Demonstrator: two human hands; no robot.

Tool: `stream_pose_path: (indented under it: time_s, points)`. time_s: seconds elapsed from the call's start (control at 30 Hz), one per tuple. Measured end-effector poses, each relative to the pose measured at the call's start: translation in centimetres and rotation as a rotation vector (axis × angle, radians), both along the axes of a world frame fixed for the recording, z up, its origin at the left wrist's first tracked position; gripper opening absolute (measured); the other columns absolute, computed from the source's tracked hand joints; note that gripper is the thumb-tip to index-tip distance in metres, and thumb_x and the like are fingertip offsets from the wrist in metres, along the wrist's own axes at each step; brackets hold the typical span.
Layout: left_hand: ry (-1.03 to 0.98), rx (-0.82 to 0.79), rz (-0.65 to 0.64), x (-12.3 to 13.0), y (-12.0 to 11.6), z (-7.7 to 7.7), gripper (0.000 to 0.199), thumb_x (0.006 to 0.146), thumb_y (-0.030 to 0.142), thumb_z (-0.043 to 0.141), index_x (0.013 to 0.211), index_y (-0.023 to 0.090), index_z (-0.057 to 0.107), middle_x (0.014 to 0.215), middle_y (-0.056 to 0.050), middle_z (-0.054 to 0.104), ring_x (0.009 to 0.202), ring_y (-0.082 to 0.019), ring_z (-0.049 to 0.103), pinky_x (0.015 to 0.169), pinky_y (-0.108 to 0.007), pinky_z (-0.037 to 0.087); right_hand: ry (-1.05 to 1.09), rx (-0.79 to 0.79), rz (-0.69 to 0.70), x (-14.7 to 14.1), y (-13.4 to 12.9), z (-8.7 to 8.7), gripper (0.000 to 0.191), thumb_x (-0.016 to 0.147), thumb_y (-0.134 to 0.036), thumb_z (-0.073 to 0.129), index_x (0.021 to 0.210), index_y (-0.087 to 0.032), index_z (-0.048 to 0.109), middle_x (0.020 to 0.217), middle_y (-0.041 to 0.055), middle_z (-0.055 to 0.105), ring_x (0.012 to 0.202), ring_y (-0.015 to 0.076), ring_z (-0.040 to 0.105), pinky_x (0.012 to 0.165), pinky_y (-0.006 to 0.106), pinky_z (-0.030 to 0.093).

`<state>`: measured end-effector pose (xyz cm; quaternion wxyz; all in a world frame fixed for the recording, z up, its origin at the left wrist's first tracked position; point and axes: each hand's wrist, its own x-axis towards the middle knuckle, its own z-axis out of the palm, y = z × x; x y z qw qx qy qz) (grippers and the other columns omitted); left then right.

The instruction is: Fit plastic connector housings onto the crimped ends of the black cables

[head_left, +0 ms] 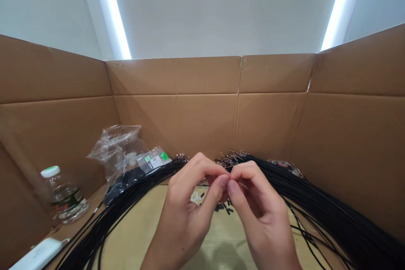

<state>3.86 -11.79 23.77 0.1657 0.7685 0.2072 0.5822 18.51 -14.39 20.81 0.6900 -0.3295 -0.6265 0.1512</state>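
A small pinch

The left hand (pixel 188 209) and right hand (pixel 265 211) each pinched thumb to finger, tips touching; I couldn't tell if they held anything. Little black bits (pixel 229 211) lay below, just past them. Farther back were black wires' (pixel 278 179) tips.

Black pieces (pixel 229 211) part-hidden behind fingers (pixel 238 197)

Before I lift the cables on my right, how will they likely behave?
The cables look bendy, lying in long curves. So many bunched together may feel heavy. Some splay apart, so they could slip loose.
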Motion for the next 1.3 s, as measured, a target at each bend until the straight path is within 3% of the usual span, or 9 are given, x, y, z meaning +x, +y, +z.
stream_pose_path:
  time_s: [0.1,0.2,0.27,0.37,0.43,0.73,0.97,1.13,1.3]
  points:
    - [-0.014,0.041,-0.027,0.0,0.1,0.0,0.02,0.108,0.006,0.066,0.098,0.023,0.073,0.087,0.004,0.068,0.079,-0.009,0.063,0.075,-0.019,0.049,0.126,-0.221,0.318,0.6,0.1,0.3,0.02,0.109,-0.039,0.071,0.098,-0.022,0.072,0.086,0.0,0.063,0.075,0.0112,0.064,0.069,0.021,0.057]
    - [-0.027,0.055,-0.043,0.1,0.1,-0.1,0.02,0.108,0.007,0.066,0.101,0.023,0.074,0.091,0.004,0.068,0.082,-0.01,0.063,0.077,-0.02,0.05,0.254,-0.27,0.568,0.9,0.6,-0.1,0.021,0.107,-0.04,0.076,0.097,-0.021,0.078,0.086,-0.0015,0.06,0.064,0.0067,0.058,0.058,0.017,0.049]
    - [-0.033,0.06,-0.036,0.1,0.1,-0.2,0.02,0.108,0.007,0.065,0.101,0.024,0.073,0.092,0.004,0.069,0.083,-0.01,0.063,0.078,-0.02,0.05,0.359,-0.291,0.682,0.8,0.9,-0.4,0.017,0.105,-0.038,0.079,0.098,-0.023,0.081,0.088,-0.0023,0.061,0.057,0.0038,0.053,0.052,0.016,0.043]
    - [-0.026,0.059,-0.017,0.2,0.2,-0.1,0.02,0.108,0.007,0.065,0.102,0.023,0.073,0.093,0.004,0.069,0.085,-0.01,0.064,0.079,-0.019,0.05,0.46,-0.368,0.73,0.6,1.0,-0.4,0.016,0.102,-0.039,0.084,0.099,-0.023,0.084,0.071,-0.0049,0.058,0.051,0.0026,0.046,0.049,0.013,0.038]
    - [-0.013,0.071,0.005,0.3,0.3,-0.1,0.02,0.108,0.006,0.064,0.103,0.023,0.072,0.094,0.004,0.068,0.087,-0.009,0.065,0.08,-0.018,0.05,0.496,-0.399,0.72,0.5,1.0,-0.1,0.019,0.1,-0.041,0.087,0.097,-0.022,0.085,0.064,-0.0057,0.055,0.052,0.0031,0.046,0.05,0.012,0.038]
    - [0.034,0.065,0.063,0.3,0.7,-0.5,0.02,0.11,0.006,0.062,0.104,0.023,0.07,0.097,0.004,0.066,0.089,-0.008,0.064,0.082,-0.018,0.05,0.549,-0.338,0.606,0.5,1.3,0.1,0.015,0.093,-0.032,0.093,0.097,-0.023,0.083,0.078,-0.003,0.073,0.057,0.0037,0.062,0.053,0.01,0.051]
    - [0.052,0.029,0.037,0.5,0.8,-0.9,0.02,0.111,0.009,0.061,0.107,0.026,0.071,0.098,0.004,0.066,0.089,-0.009,0.064,0.082,-0.02,0.051,0.288,-0.189,0.248,0.2,0.9,0.0,0.014,0.102,-0.034,0.081,0.096,-0.022,0.078,0.073,-0.0007,0.075,0.062,0.0099,0.073,0.062,0.015,0.062]
    - [-0.08,-0.234,-0.036,1.0,0.6,-1.2,0.011,0.11,0.024,0.067,0.117,0.03,0.074,0.103,0.002,0.072,0.091,-0.014,0.07,0.08,-0.023,0.057,0.13,0.005,-0.03,0.0,0.6,-0.1,0.01,0.104,-0.023,0.074,0.095,-0.024,0.076,0.084,0.0004,0.077,0.07,0.0113,0.074,0.065,0.017,0.062]
    - [-0.15,-0.556,-0.214,0.9,0.8,-0.8,0.02,0.103,0.039,0.078,0.096,0.021,0.077,0.085,-0.001,0.072,0.076,-0.014,0.067,0.07,-0.023,0.059,0.198,-0.024,0.074,-0.2,0.3,0.3,0.013,0.106,-0.028,0.073,0.094,-0.023,0.072,0.078,-0.0009,0.074,0.065,0.0121,0.074,0.064,0.018,0.064]
